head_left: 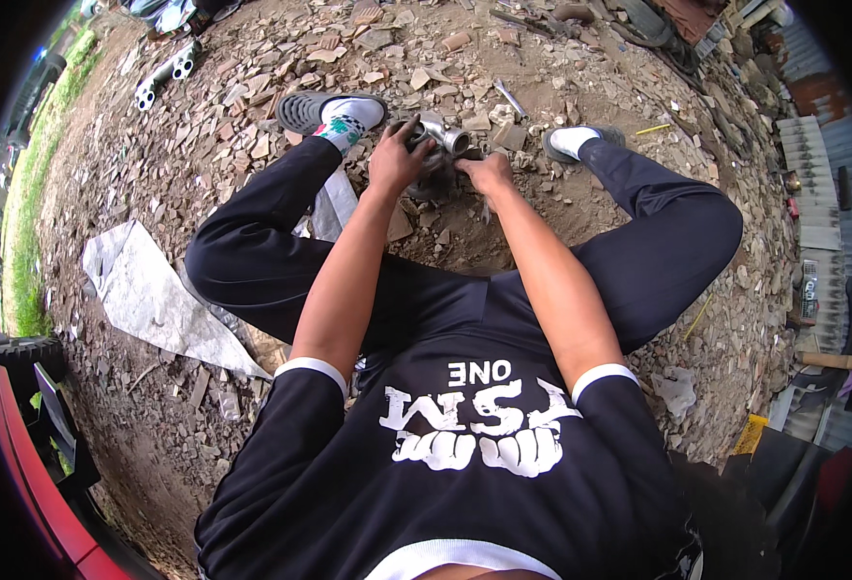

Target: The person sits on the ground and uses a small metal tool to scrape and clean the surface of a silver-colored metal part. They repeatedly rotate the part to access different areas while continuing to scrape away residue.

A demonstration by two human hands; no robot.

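Between my feet, close to the ground, I hold a greasy metal mechanical part with a dark body and a silver round pipe mouth on top. My left hand is closed on its left side, its blackened fingers curled over the upper edge. On the other side, my right hand grips the part's right edge, thumb toward the pipe mouth. Its lower fingers are partly hidden. The part's underside does not show, and its exact kind cannot be made out.
Broken tile and stones cover the ground. A wrench-like metal tool lies beyond my right hand. At the left are a whitish sheet and a tubular metal piece. A red vehicle borders the lower left; corrugated sheets line the right.
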